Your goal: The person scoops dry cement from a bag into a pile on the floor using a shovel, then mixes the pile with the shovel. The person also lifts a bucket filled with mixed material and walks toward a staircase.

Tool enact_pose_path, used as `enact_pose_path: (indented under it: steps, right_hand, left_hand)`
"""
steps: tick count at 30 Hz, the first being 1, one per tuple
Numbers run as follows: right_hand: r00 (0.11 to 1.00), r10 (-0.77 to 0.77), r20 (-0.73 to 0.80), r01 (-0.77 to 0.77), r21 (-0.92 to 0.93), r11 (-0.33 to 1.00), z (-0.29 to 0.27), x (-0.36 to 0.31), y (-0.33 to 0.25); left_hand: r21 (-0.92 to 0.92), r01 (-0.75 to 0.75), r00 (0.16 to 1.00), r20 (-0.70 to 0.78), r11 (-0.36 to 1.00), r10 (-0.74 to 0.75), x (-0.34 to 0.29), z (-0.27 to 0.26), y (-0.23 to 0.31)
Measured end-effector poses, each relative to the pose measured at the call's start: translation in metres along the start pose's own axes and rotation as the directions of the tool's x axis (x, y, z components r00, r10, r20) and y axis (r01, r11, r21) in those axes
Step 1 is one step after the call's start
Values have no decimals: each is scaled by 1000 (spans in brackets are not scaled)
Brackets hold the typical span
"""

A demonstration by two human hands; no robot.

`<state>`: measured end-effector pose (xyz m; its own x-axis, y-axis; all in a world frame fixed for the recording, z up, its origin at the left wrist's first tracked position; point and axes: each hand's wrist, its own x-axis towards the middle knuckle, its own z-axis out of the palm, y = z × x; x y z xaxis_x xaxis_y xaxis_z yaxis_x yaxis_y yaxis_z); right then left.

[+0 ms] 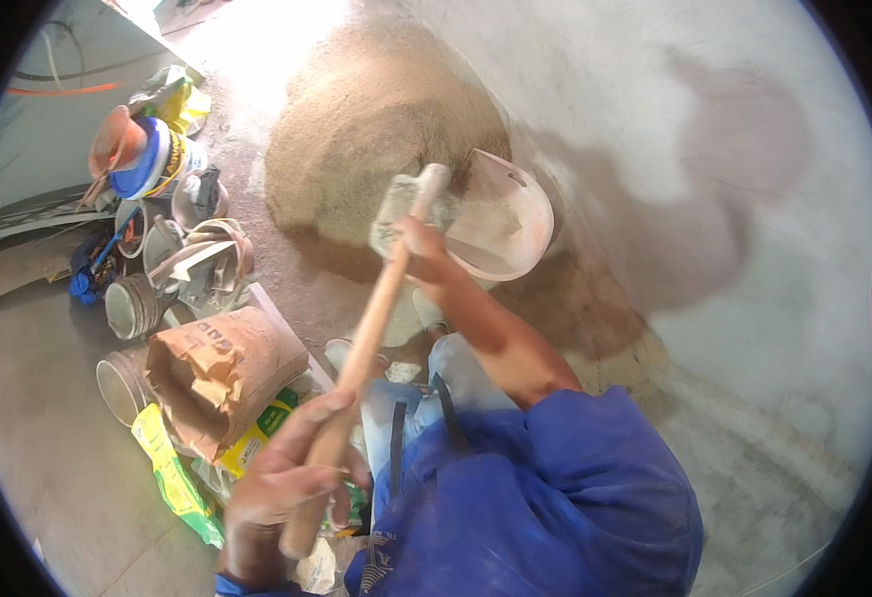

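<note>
A hoe with a long wooden handle (364, 348) slants across the middle of the view. Near its grey, caked blade (393, 212), my right hand (421, 247) is closed round the handle. My left hand (282, 478) wraps loosely round the handle's lower end, fingers partly spread. The blade hangs at the near edge of a big sand pile (356, 119), just left of a whitish bucket (530, 224) whose mouth is tilted toward the sand. Whether the blade touches the sand or the bucket, I cannot tell.
Left of me stand an open paper sack (222, 373), a green and yellow bag (172, 478), stacked buckets (132, 306) and a blue-lidded pail (142, 159). A pale wall (784, 269) runs along the right, bearing my shadow. My feet are just below the bucket.
</note>
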<state>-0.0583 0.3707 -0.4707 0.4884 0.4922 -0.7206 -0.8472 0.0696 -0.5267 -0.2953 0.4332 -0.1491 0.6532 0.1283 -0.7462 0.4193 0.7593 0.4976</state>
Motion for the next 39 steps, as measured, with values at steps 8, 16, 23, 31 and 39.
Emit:
enact_pose_path:
  steps: [8, 16, 23, 31, 39]
  right_hand:
    - [896, -93, -434, 52, -106, 993, -219, 128, 31]
    - [764, 38, -644, -52, -2, 999, -311, 186, 94]
    - [789, 81, -609, -1, 130, 991, -317, 181, 74]
    - [867, 74, -492, -25, 106, 994, -277, 106, 36]
    - [956, 271, -111, -268, 37, 963, -83, -19, 89]
  left_hand:
    - [664, 174, 952, 75, 727, -296, 212, -89, -211]
    - [881, 380, 925, -358, 282, -128, 348, -172, -408]
    - [965, 259, 955, -260, 25, 139, 409, -204, -398]
    - [984, 99, 976, -125, 145, 178, 350, -215, -357]
    - [871, 307, 876, -416, 383, 244, 106, -207, -377]
